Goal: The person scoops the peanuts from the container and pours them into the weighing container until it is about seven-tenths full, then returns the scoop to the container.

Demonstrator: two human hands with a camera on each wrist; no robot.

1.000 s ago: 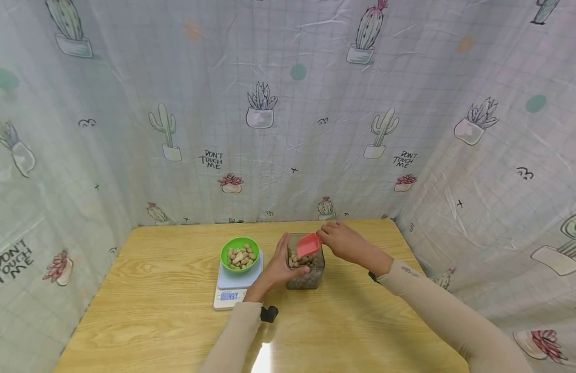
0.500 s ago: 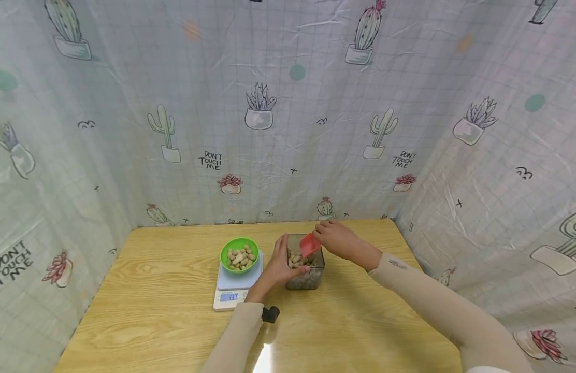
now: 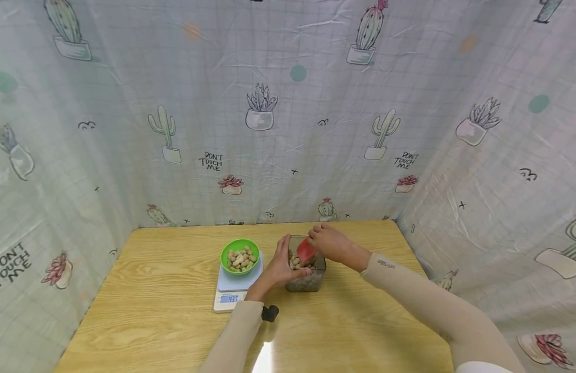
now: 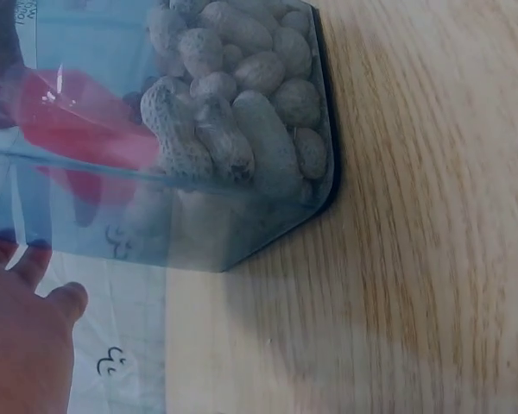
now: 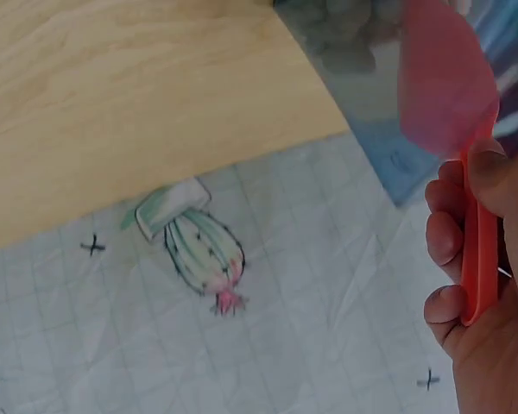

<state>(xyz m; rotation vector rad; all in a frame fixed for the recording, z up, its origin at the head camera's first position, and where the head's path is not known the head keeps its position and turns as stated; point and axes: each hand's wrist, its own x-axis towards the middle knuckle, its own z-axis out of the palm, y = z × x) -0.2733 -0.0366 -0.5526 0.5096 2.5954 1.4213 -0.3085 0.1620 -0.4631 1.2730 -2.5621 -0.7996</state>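
Observation:
My left hand [image 3: 279, 267] holds the left side of a clear square container [image 3: 306, 284], its thumb across the front. Peanuts [image 4: 259, 142] fill the lower part of this container. In my right hand [image 3: 333, 243] is a red scoop [image 3: 306, 251], its handle gripped by curled fingers in the right wrist view. The scoop's blade tilts down inside the container, close to the peanuts; in the left wrist view it shows through the wall, and whether it bears any peanuts cannot be told. Left of the container, a green bowl [image 3: 241, 242] with peanuts [image 3: 241, 258] sits on a kitchen scale [image 3: 231, 284].
The scale's lit display [image 3: 230, 299] faces the front, partly beside my left wrist. Everything stands on a wooden table [image 3: 167, 280]. A cactus-print curtain [image 3: 288, 145] hangs behind the table and along both sides.
My right hand has moved left and brought the scoop lower into the container, with its blade tilted more steeply. The left hand, bowl and scale have kept their places.

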